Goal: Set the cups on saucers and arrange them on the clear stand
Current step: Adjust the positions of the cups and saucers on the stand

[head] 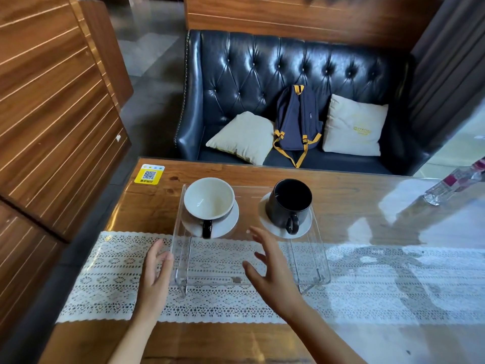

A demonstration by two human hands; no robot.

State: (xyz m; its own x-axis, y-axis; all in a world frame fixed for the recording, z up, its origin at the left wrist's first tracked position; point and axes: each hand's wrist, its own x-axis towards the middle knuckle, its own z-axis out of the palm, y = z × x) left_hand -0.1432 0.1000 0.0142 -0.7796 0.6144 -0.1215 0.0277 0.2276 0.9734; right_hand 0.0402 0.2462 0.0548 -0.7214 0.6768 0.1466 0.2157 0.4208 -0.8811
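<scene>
Neither hand is gripping anything: the left hand [155,269] is hanging with its fingers loosely spread just beside the left wall of the clear stand [246,248], close enough that contact cannot be told, and the right hand [270,269] is hovering wide open in front of the stand's top, fingers fanned and pointing toward the cups, holding nothing. The stand is sitting on a white lace runner [105,274] that is lying across the wooden table [341,190] from its left edge toward the right. Two cups are resting on the stand's top, each on its own saucer, so two saucers in all. The white cup [209,197], with a black handle pointing toward the near edge, is sitting on the left saucer [225,224] at the stand's left end; the black cup [290,203], handle also pointing to the near edge, is sitting on the right saucer [304,227] at the stand's right end. The two sets are standing apart with bare clear surface between them. One yellow sticker [149,174] is lying near the table's far left corner, and one plastic bottle [454,185] is lying by the right edge. Beyond the far edge, one dark sofa [236,74] is carrying two pale cushions [242,136] and one navy backpack [296,122] between them.
</scene>
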